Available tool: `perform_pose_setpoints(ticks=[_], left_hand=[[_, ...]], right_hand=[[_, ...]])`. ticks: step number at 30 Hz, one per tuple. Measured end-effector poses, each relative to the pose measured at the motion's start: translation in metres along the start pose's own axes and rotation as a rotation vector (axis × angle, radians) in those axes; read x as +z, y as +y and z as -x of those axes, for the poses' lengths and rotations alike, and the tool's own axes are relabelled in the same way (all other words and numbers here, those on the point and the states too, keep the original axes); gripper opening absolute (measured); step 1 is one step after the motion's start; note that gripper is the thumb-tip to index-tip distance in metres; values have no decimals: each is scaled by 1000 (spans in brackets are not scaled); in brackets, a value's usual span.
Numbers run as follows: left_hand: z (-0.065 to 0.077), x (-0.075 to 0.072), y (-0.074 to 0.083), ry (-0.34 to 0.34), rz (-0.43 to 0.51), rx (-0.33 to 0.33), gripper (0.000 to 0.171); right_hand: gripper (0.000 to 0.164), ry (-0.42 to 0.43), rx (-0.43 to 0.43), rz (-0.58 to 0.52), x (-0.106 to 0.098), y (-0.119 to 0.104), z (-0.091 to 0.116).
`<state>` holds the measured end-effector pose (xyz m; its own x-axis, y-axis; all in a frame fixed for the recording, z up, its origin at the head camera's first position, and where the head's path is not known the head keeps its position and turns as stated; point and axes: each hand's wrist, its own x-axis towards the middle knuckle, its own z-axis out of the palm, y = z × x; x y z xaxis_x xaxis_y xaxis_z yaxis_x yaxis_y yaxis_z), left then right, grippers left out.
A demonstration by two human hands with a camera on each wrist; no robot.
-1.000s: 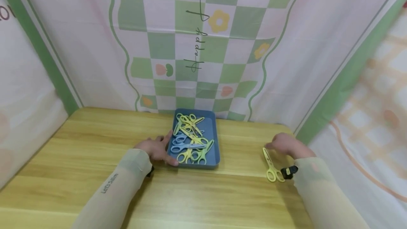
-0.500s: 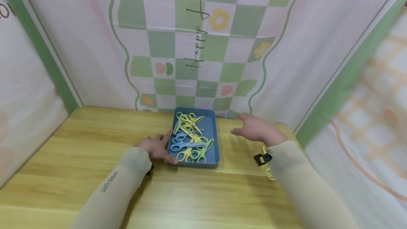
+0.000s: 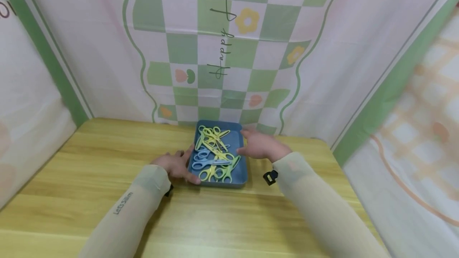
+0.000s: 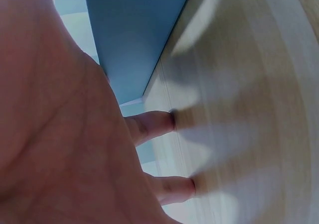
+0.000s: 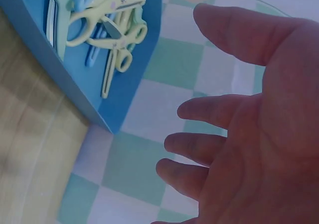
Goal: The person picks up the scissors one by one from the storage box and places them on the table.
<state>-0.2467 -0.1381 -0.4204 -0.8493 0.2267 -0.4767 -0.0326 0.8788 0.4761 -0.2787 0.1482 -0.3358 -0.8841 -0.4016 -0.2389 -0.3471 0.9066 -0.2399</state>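
Observation:
A blue tray point(image 3: 234, 140) near the back edge of the table holds several pairs of scissors with yellow, green and blue handles. One blue pair of scissors point(image 3: 209, 163) lies across the others. My left hand point(image 3: 174, 166) is at the tray's left wall, thumb by the near left corner, fingers spread; in the left wrist view two fingertips point(image 4: 162, 122) reach down to the tabletop. At the right wall, my right hand point(image 3: 263, 145) has its fingers extended and holds nothing. The right wrist view shows those fingers apart from the tray point(image 5: 75, 97); whether they touch it now is unclear.
The wooden table point(image 3: 215, 226) carries the tray. A green-and-white checked curtain point(image 3: 209, 79) hangs right behind it, with more cloth on both sides. A black wrist strap point(image 3: 270, 177) shows below the right sleeve.
My right hand has moved left from beside a yellow pair of scissors on the table to the tray's right wall. That pair is now hidden behind the right sleeve. The left hand stayed put.

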Motion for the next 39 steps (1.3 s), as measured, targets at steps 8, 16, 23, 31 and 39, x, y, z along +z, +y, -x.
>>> perform_pose_setpoints(ticks=[8, 16, 23, 31, 39], left_hand=[[-1, 1, -2, -3, -7, 7, 133], [0, 0, -2, -3, -9, 8, 132], [2, -1, -1, 0, -22, 12, 131], [2, -2, -1, 6, -21, 16, 130], [1, -2, -1, 5, -14, 17, 129]], right_hand=[[78, -45, 42, 30, 8, -9, -16], [69, -99, 67, 36, 16, -10, -35], [50, -133, -2, 97, 23, -12, -46], [24, -134, 34, 175, 30, -16, -55], [30, -150, 47, 250, 29, -17, -70]])
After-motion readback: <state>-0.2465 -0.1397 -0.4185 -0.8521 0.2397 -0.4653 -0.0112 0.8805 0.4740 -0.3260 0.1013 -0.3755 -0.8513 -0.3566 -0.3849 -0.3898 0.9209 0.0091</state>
